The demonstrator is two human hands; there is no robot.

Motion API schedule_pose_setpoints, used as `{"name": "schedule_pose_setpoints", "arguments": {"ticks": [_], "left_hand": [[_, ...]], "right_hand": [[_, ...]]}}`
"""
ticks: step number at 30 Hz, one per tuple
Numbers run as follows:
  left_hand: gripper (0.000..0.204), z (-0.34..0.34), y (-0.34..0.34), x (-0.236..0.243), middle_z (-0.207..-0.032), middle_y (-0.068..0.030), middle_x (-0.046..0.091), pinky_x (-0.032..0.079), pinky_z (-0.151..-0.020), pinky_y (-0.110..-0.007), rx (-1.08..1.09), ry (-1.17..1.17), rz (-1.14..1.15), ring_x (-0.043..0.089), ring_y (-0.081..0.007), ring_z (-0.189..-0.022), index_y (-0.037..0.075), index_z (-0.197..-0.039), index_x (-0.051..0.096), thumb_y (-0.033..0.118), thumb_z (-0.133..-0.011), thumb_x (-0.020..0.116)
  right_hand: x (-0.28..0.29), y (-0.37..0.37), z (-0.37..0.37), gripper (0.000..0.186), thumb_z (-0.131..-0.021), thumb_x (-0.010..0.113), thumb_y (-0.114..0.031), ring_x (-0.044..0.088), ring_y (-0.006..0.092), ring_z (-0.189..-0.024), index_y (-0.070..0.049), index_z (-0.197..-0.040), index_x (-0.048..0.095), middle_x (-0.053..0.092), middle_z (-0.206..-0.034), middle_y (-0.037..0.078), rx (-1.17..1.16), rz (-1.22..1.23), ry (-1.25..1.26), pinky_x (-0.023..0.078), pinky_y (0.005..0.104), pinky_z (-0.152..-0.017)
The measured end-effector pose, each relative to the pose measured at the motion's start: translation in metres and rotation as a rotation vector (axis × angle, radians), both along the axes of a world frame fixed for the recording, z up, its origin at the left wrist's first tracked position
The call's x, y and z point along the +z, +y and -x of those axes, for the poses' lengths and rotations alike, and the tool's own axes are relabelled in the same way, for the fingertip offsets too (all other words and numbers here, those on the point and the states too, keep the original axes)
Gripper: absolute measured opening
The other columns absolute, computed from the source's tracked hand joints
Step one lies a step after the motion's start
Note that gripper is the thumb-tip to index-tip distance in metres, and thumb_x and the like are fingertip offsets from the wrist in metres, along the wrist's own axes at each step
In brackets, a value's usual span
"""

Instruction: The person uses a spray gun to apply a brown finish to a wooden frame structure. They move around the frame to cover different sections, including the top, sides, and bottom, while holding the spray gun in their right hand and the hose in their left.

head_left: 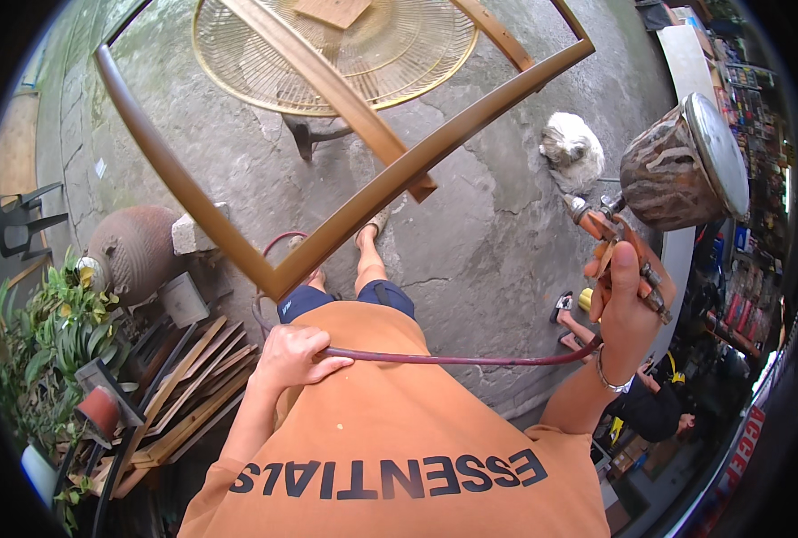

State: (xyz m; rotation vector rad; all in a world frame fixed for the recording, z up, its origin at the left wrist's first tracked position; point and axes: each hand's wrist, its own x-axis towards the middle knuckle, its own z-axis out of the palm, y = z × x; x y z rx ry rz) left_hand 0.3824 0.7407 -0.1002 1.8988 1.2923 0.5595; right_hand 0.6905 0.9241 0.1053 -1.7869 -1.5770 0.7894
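My right hand [636,300] is raised at the right, its fingers wrapped round a spray gun [607,229]. A stained metal cup [659,170] with a silvery lid is attached to the gun and tilts toward the right. Across my front runs a dark red hose [452,360], reaching up to my right wrist. At my waist, my left hand [296,354] is closed round that hose. Ahead of me stands a brown wooden frame [470,125] with a slat across it; its nearest corner points at me, apart from both hands. Whatever the gun's nozzle faces is hard to make out.
Under the frame is a round wire rack [399,72] on a dark stand, bearing a small wooden piece. A white-grey dog [572,148] lies on the concrete floor. Wood strips [184,403], plants [58,341] and a clay jar [134,251] crowd the left. Another person [654,399] is at lower right.
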Motion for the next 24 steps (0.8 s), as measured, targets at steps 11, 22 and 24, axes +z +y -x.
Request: {"name": "schedule_pose_setpoints", "arguments": {"ticks": [11,22,24], "left_hand": [[0.055,0.082,-0.063,-0.004,-0.052,-0.0052,0.05,0.043,-0.045,-0.035,-0.046,0.019,-0.051,0.055,-0.0248,-0.047,0.01,-0.058,0.047,0.05,-0.076,0.079],[0.053,0.127,-0.086,-0.006,-0.054,-0.0056,0.05,0.042,-0.046,-0.034,-0.076,-0.035,-0.069,0.054,-0.0248,-0.049,0.009,-0.06,0.047,0.047,-0.074,0.081],[0.051,0.13,-0.086,-0.003,-0.055,-0.0064,0.049,0.041,-0.047,-0.035,-0.069,-0.058,-0.058,0.054,-0.0255,-0.05,0.009,-0.062,0.047,0.043,-0.071,0.084]], "right_hand": [[0.012,-0.116,0.071,0.039,-0.09,0.072,-0.037,0.054,0.0082,-0.059,0.002,-0.09,0.069,0.063,-0.066,0.003,0.105,0.097,-0.117,0.041,0.0247,-0.055],[0.021,-0.17,0.149,0.048,-0.085,0.076,-0.042,0.045,0.0051,-0.05,0.005,-0.09,0.071,0.065,-0.072,0.003,0.188,0.135,0.066,0.033,0.0227,-0.046],[0.014,-0.156,0.145,0.042,-0.088,0.073,-0.038,0.042,0.0028,-0.047,0.003,-0.097,0.072,0.064,-0.071,0.002,0.274,0.041,-0.123,0.031,0.0209,-0.044]]}}
